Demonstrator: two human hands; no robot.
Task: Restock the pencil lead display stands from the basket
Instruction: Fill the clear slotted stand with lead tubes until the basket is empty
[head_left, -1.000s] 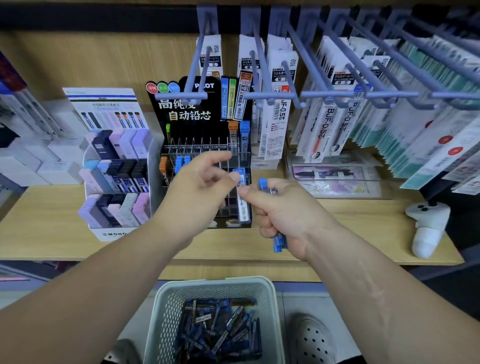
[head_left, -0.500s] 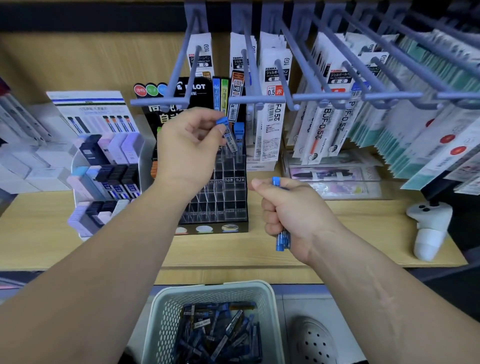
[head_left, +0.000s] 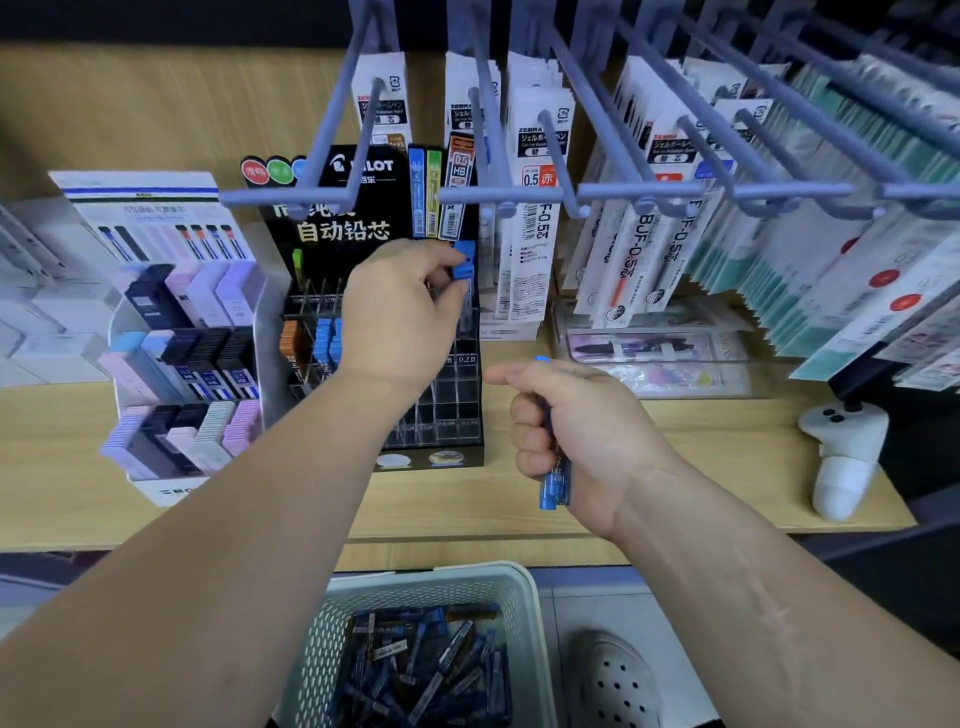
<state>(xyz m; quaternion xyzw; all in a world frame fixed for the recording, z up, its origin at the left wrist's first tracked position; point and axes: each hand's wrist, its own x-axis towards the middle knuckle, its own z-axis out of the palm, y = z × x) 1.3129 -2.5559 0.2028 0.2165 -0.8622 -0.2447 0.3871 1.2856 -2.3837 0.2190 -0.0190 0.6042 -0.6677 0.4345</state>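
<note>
**Head view, read left to right.** At far left a white tiered stand (head_left: 156, 488) of pastel and dark lead cases sits on the wooden counter (head_left: 727, 467). Just beside it is the black display stand (head_left: 363, 223). Most of its clear grid of compartments is unfilled, with orange and blue caps showing in the left columns.

My left hand (head_left: 400, 317) reaches over the grid. Its fingers (head_left: 426, 260) pinch a blue-capped lead tube (head_left: 463, 271), held upright at the rear right corner of the stand, just in front of another blue cap. I cannot tell whether its lower end sits in a compartment.

Below the counter's front edge, the white basket (head_left: 431, 584) holds a loose heap of dark blue lead tubes (head_left: 426, 670).

My right hand (head_left: 582, 436) hovers above the counter near the stand's right edge. Its fingers are curled round a bundle of spare tubes (head_left: 554, 488), whose blue ends project below the fist.

Farther right, refill packs (head_left: 639, 249) hang on grey hooks (head_left: 644, 189), and a white controller (head_left: 841, 457) rests on the counter.
</note>
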